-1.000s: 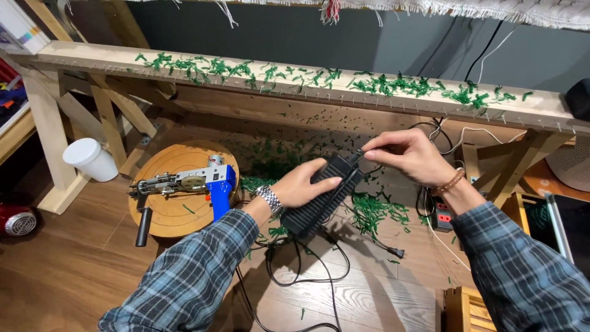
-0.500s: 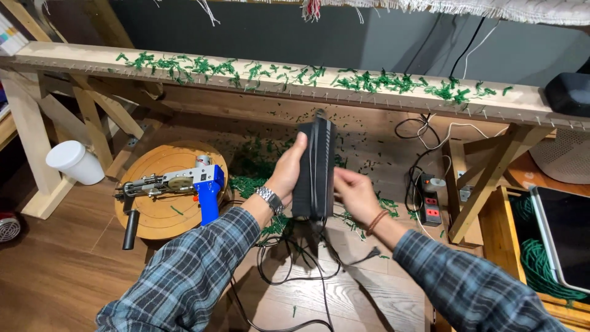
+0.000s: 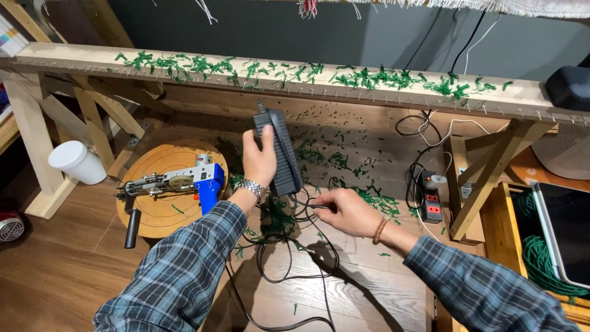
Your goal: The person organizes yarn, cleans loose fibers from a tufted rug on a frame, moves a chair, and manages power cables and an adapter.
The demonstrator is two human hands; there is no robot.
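**A:** What containers were there, taking the wooden frame beam (image 3: 307,83) as the mark?

**B:** A white cup (image 3: 78,162) lay tipped on the floor under the beam's left end; its inside could not be seen. Under the right end, a wooden crate (image 3: 505,224) held coils of green yarn (image 3: 542,261), with a dark tablet (image 3: 568,230) lying across its top.

**A:** And the hands?

**B:** The left hand (image 3: 259,161) was wrapped around a black power adapter (image 3: 279,150), holding it upright just below the middle of the beam. The right hand (image 3: 345,211) was lower and to the right of it, fingers pinched on the black cable (image 3: 289,258) that looped over the floor beneath the adapter.

**A:** What had changed from half a second earlier?

**B:** The adapter stayed upright in the left hand. The right hand, which had been open beside the brick then, had dropped down and closed on the cable. A second earlier, both hands had held the adapter lying slantwise.

**A:** Anything else near?

**B:** A blue tufting gun (image 3: 178,181) rested on a round wooden stool (image 3: 160,212) left of the adapter, a power strip (image 3: 430,200) lay under the right part of the beam, and green yarn clippings (image 3: 369,77) littered the beam.
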